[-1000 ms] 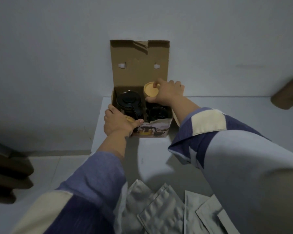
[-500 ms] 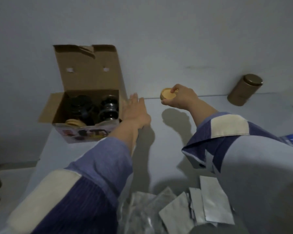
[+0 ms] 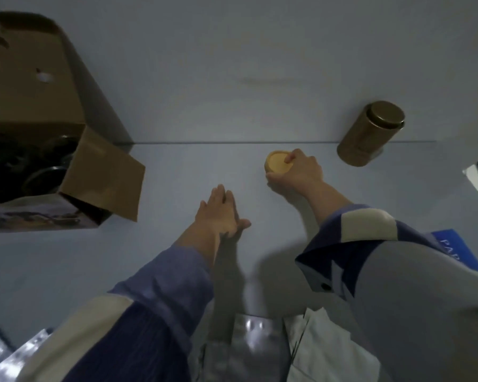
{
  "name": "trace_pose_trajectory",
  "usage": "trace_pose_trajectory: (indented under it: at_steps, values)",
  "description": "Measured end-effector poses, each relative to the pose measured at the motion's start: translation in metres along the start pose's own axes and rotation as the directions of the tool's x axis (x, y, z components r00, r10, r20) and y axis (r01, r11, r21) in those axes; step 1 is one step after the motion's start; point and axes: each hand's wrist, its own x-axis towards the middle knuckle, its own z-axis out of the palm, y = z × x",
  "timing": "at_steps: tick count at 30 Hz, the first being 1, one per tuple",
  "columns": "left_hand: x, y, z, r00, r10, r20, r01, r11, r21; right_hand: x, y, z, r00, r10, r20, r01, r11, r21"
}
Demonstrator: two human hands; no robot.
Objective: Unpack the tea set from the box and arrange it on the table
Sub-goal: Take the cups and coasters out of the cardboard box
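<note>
The cardboard box [image 3: 102, 175] stands open at the far left of the white table [image 3: 177, 172], its lid up against the wall. Dark glass pieces of the tea set [image 3: 39, 161] are dimly visible inside it. My right hand [image 3: 295, 172] grips a small round yellow-tan wooden lid or coaster [image 3: 278, 164] at the back of the table, low against the surface; whether it touches the table I cannot tell. My left hand [image 3: 221, 213] hovers flat and empty over the middle of the table, fingers together and stretched out.
A brown cylindrical tin [image 3: 370, 133] stands against the wall at the back right. Silver foil pouches [image 3: 260, 348] lie at the near edge. A blue printed sheet [image 3: 453, 249] lies at the right. The wall runs close behind the table.
My right hand carried the yellow piece out of the box and rightward down toward the table. My left hand let go of the box and moved to the middle. The view swung right.
</note>
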Motion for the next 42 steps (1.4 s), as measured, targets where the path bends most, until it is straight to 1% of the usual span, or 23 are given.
trace_pose_trajectory:
  at_steps: [3, 8, 14, 17, 20, 22, 24, 25, 27, 29, 31, 33, 34, 38, 42]
  values:
    - [0.004, -0.003, 0.013, 0.999, -0.005, -0.048, 0.007, 0.999, 0.045, 0.017, 0.008, 0.008, 1.000, 0.021, -0.017, -0.020, 0.999, 0.048]
    - [0.008, -0.005, 0.019, 0.999, 0.001, -0.053, 0.003, 0.997, 0.077, 0.048, 0.012, 0.015, 0.996, 0.016, -0.091, -0.006, 0.995, 0.100]
    - [0.010, -0.003, 0.019, 1.000, -0.003, -0.031, 0.006, 0.995, 0.096, 0.074, 0.021, 0.022, 0.991, -0.010, -0.137, 0.017, 0.999, 0.051]
    - [0.009, -0.003, 0.019, 1.000, 0.001, -0.028, 0.002, 0.996, 0.084, 0.075, 0.024, 0.024, 0.992, -0.029, -0.122, 0.033, 0.999, 0.038]
    - [0.009, -0.001, 0.019, 0.999, -0.006, -0.039, 0.009, 0.997, 0.081, 0.071, 0.021, 0.015, 0.997, -0.027, -0.068, 0.028, 1.000, 0.014]
    - [0.009, 0.000, 0.018, 0.999, -0.008, -0.044, 0.011, 0.998, 0.069, 0.064, 0.015, 0.011, 0.996, -0.023, -0.085, 0.023, 1.000, 0.000]
    - [0.007, 0.001, 0.017, 0.999, -0.010, -0.036, 0.012, 0.999, 0.046, 0.049, 0.005, 0.011, 0.989, -0.062, -0.137, 0.058, 0.998, -0.030]
    - [0.006, 0.002, 0.014, 1.000, -0.009, -0.021, 0.010, 1.000, 0.027, 0.040, 0.000, 0.012, 0.988, -0.087, -0.130, 0.083, 0.996, -0.038]
    - [0.004, -0.003, 0.002, 1.000, 0.005, 0.014, -0.005, 1.000, 0.020, 0.021, -0.012, 0.017, 0.988, -0.140, -0.069, 0.137, 0.990, -0.039]
    - [-0.003, -0.018, -0.016, 0.999, 0.031, 0.007, -0.032, 0.998, 0.061, 0.001, -0.029, 0.021, 0.979, -0.205, -0.017, 0.204, 0.978, -0.043]
    - [-0.016, -0.041, -0.039, 0.994, 0.076, -0.072, -0.068, 0.991, 0.115, -0.020, -0.055, 0.020, 0.961, -0.277, 0.000, 0.277, 0.959, -0.055]
    - [-0.032, -0.071, -0.065, 0.973, 0.111, -0.202, -0.083, 0.986, 0.142, -0.042, -0.085, 0.017, 0.943, -0.333, 0.004, 0.333, 0.943, -0.010]
    - [-0.041, -0.088, -0.078, 0.958, 0.103, -0.268, -0.067, 0.988, 0.141, -0.053, -0.101, 0.016, 0.935, -0.355, 0.003, 0.355, 0.935, 0.023]
    - [-0.086, -0.165, -0.121, 0.879, 0.003, -0.476, 0.041, 0.996, 0.083, -0.096, -0.171, 0.023, 0.903, -0.429, -0.012, 0.429, 0.901, 0.064]
    - [-0.130, -0.240, -0.138, 0.796, -0.129, -0.591, 0.159, 0.987, 0.000, -0.138, -0.243, 0.050, 0.853, -0.521, 0.019, 0.517, 0.850, 0.104]
